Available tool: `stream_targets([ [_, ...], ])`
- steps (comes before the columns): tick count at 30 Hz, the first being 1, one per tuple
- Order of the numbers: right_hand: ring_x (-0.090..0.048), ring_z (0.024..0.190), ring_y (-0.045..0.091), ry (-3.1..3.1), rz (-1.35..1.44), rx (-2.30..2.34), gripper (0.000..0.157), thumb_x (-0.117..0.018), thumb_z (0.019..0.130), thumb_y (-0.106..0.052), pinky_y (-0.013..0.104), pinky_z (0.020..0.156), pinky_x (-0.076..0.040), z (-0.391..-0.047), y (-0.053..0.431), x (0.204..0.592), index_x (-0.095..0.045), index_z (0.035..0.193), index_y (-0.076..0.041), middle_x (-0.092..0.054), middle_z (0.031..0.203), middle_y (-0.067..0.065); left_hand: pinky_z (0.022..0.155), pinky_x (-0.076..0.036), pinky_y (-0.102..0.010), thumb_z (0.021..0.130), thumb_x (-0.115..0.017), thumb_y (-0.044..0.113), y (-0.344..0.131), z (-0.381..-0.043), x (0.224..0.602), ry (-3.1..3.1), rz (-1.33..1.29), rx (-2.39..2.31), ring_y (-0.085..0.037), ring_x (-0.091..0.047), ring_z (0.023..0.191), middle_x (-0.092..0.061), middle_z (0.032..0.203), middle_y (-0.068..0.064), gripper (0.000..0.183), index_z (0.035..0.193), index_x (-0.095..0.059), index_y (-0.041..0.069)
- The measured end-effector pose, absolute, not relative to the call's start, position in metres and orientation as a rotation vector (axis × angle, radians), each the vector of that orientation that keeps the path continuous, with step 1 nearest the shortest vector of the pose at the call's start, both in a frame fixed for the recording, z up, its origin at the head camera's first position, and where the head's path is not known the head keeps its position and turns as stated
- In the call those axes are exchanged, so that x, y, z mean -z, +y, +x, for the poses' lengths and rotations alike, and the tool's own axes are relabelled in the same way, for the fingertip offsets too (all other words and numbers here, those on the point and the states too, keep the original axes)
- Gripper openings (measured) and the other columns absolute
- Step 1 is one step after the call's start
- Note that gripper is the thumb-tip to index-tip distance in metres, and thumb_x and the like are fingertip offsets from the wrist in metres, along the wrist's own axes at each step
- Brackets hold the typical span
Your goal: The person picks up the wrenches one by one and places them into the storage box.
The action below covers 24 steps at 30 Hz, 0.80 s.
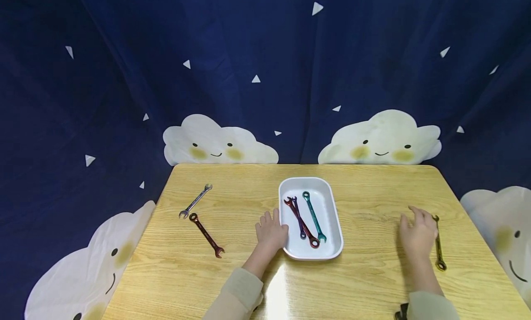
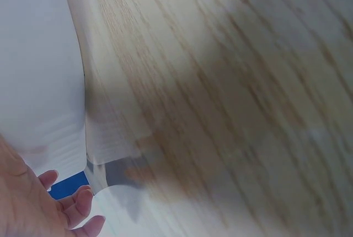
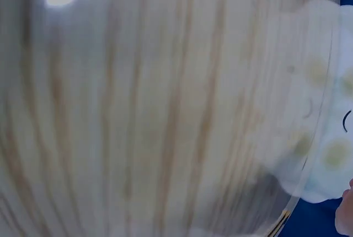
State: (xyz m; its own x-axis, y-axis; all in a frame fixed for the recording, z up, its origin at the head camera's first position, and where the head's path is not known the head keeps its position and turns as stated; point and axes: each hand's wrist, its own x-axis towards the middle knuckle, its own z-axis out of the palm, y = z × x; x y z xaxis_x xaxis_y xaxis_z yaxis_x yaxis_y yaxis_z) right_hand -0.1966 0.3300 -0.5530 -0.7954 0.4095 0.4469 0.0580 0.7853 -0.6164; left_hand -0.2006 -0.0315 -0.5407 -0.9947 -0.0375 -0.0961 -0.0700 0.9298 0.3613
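Note:
My left hand [image 1: 271, 230] is at the left wall of a white tray [image 1: 341, 237], its thumb right at the rim and its fingers loosely bent. The left wrist view shows that hand [image 2: 41, 201] beside the white tray wall [image 2: 38, 71]. Inside the tray lie a green wrench [image 1: 314, 214], a red wrench [image 1: 306, 228] and a purple wrench [image 1: 299, 218], the last two crossing. At the right, my right hand [image 1: 419, 232] hovers over the table with relaxed, parted fingers and holds nothing. Just right of it lies a yellow-gold wrench [image 1: 439, 248], partly overlapped by the hand.
On the left of the wooden table [image 1: 365, 274] lie a silver wrench [image 1: 196, 201] and a dark red wrench [image 1: 207, 234], ends close together. A dark blue curtain [image 1: 265, 103] with white clouds and triangles hangs behind the table's far edge and around its sides.

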Motion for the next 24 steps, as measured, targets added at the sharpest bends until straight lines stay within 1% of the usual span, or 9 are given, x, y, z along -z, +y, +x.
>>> stream_targets([
  [4,-0.039,0.110,0.047,-2.407,-0.418,-0.791,0.033,-0.056,0.086,-0.007,0.058,0.092,-0.024,-0.195,0.340,0.553,-0.054,0.117,0.003,-0.046,0.116,0.028,0.078,-0.034,-0.044,0.083,-0.047,0.030,-0.031,-0.200,0.540,2.999,-0.084,-0.579,-0.030,-0.040,0.093,-0.042,0.105,-0.016,0.048,0.125,-0.039,0.008],
  [12,-0.041,0.106,0.048,-2.335,-0.472,-0.753,0.032,-0.057,0.083,-0.006,0.057,0.089,-0.027,-0.192,0.357,0.562,-0.055,0.114,0.004,-0.049,0.113,0.030,0.079,-0.034,-0.044,0.083,-0.048,0.031,-0.032,-0.201,0.538,2.987,-0.091,-0.568,-0.029,-0.040,0.093,-0.042,0.106,-0.015,0.049,0.126,-0.038,0.009],
  [18,-0.038,0.112,0.048,-2.341,-0.613,-0.803,0.035,-0.054,0.086,-0.011,0.055,0.094,-0.024,-0.191,0.368,0.568,-0.054,0.118,0.001,-0.046,0.119,0.028,0.079,-0.034,-0.044,0.083,-0.048,0.030,-0.031,-0.201,0.538,2.976,-0.094,-0.569,-0.029,-0.039,0.093,-0.042,0.104,-0.014,0.048,0.126,-0.038,0.009],
  [24,-0.036,0.115,0.047,-2.333,-0.706,-0.848,0.037,-0.050,0.087,-0.015,0.054,0.096,-0.022,-0.187,0.375,0.569,-0.053,0.120,0.000,-0.044,0.122,0.028,0.079,-0.034,-0.044,0.083,-0.047,0.030,-0.031,-0.199,0.537,2.967,-0.099,-0.583,-0.029,-0.039,0.093,-0.041,0.104,-0.014,0.048,0.126,-0.038,0.009],
])
